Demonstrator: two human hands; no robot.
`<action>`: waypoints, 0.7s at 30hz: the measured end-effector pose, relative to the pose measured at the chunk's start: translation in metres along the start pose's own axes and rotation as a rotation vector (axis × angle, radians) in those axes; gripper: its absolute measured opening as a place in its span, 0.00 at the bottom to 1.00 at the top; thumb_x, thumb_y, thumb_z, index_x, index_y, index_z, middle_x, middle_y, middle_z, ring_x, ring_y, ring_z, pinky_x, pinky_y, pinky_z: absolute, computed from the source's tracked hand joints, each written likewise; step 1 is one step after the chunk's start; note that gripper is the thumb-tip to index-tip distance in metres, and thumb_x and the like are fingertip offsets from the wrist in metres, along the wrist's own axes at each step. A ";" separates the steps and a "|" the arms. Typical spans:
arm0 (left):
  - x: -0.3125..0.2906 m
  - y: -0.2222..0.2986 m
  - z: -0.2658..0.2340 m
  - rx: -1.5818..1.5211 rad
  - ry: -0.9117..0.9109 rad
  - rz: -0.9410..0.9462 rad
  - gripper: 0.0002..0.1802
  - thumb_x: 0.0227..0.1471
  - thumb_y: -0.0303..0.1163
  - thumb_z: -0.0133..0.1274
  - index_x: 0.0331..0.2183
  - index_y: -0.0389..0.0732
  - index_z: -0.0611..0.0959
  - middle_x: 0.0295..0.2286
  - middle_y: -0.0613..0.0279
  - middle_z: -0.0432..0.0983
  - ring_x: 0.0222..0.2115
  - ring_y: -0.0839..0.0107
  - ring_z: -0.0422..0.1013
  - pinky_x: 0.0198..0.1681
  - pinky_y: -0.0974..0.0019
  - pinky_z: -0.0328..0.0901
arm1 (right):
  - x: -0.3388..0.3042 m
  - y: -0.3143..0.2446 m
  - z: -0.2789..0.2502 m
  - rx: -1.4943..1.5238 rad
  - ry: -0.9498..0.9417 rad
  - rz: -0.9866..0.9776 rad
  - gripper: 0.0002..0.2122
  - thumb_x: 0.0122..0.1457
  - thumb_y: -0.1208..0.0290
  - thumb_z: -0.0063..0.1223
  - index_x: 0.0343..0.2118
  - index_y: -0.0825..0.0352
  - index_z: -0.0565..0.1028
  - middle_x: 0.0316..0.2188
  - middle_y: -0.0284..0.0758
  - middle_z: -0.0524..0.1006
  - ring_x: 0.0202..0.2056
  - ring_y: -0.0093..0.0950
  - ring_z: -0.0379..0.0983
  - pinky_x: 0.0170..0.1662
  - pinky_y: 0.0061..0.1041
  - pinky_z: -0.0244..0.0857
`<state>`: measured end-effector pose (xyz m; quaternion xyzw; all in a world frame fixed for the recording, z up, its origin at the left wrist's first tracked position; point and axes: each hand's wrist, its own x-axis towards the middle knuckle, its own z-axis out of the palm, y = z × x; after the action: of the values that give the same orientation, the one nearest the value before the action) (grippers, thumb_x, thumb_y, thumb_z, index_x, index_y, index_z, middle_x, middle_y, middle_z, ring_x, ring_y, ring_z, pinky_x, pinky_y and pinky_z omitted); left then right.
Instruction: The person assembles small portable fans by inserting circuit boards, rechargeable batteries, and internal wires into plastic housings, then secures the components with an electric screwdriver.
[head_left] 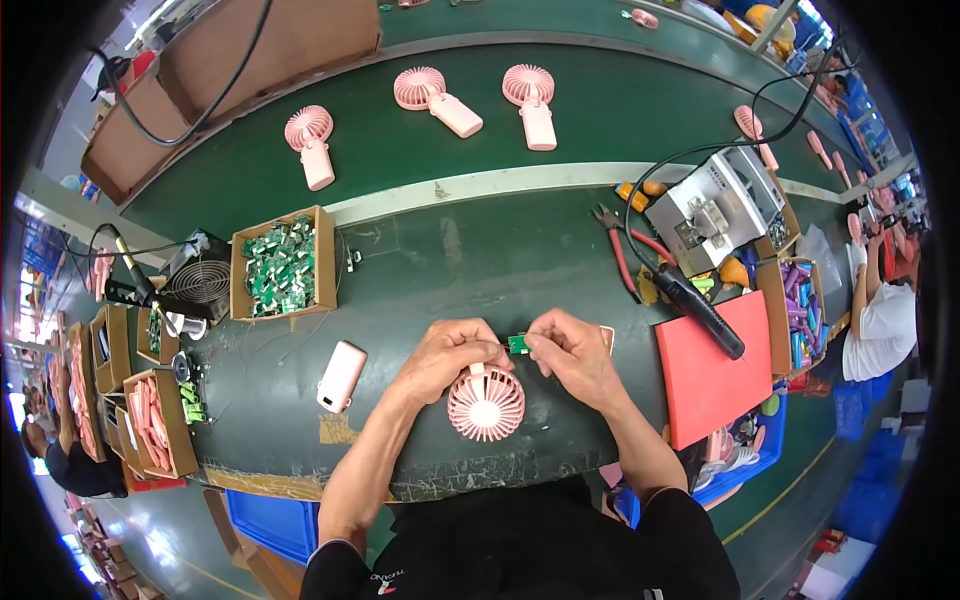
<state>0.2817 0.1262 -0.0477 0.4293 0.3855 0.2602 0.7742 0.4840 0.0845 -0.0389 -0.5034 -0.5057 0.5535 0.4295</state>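
Okay, left hand (447, 356) closed on round-headed pink plastic fan (486, 408), right hand (572, 356) pinching green flat circuit board (518, 344); I'd steady both.

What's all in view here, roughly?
Round finned plastic fan head: one, pink, centre
Oblong plastic case: one, pink, centre-left
Small circuit board: one, green, centre
Finned handheld fans: several, pink, green belt
Circuit boards: many, green, left cardboard box
Cylindrical cells: many, purple, blue, right box
Flat sheet: one, red, right
Corded cylindrical tool: one, black, right
Metal pliers: one, red-handled, right
Left hand: one, bare, by fan head
Right hand: one, bare, at board
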 end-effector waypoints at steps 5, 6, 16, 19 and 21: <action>0.000 0.001 0.000 0.120 -0.002 0.013 0.08 0.49 0.28 0.51 0.25 0.33 0.80 0.25 0.58 0.80 0.27 0.75 0.74 0.31 0.72 0.68 | -0.002 -0.010 -0.005 -0.091 -0.009 -0.060 0.03 0.58 0.78 0.49 0.28 0.71 0.70 0.18 0.29 0.72 0.17 0.14 0.65 0.18 0.16 0.56; 0.001 0.002 0.000 0.135 -0.011 0.017 0.08 0.50 0.28 0.51 0.27 0.33 0.80 0.25 0.59 0.79 0.27 0.76 0.74 0.31 0.73 0.68 | -0.003 -0.013 -0.006 -0.106 -0.015 -0.047 0.03 0.58 0.78 0.49 0.28 0.71 0.70 0.18 0.30 0.72 0.16 0.14 0.65 0.18 0.17 0.56; 0.010 0.018 0.015 0.198 -0.072 0.030 0.09 0.53 0.25 0.53 0.37 0.33 0.78 0.25 0.63 0.78 0.26 0.80 0.73 0.26 0.77 0.66 | -0.005 -0.018 -0.017 -0.144 -0.011 -0.088 0.03 0.58 0.80 0.49 0.33 0.72 0.74 0.20 0.31 0.74 0.16 0.15 0.67 0.17 0.16 0.57; 0.012 0.014 0.009 0.213 0.010 0.044 0.06 0.53 0.25 0.52 0.35 0.33 0.79 0.25 0.61 0.78 0.19 0.82 0.70 0.17 0.80 0.59 | -0.004 -0.013 -0.030 -0.128 0.116 -0.152 0.06 0.56 0.79 0.53 0.36 0.71 0.76 0.21 0.32 0.74 0.19 0.17 0.68 0.20 0.17 0.59; 0.013 0.007 0.003 0.171 0.045 0.057 0.06 0.53 0.24 0.52 0.34 0.33 0.78 0.26 0.59 0.78 0.19 0.80 0.71 0.18 0.79 0.60 | -0.004 -0.018 -0.042 -0.460 0.112 -0.255 0.05 0.52 0.78 0.56 0.32 0.71 0.75 0.23 0.35 0.74 0.21 0.23 0.71 0.25 0.23 0.63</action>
<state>0.2906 0.1377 -0.0458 0.4989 0.4111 0.2578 0.7180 0.5258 0.0884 -0.0195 -0.5499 -0.6527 0.3368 0.3976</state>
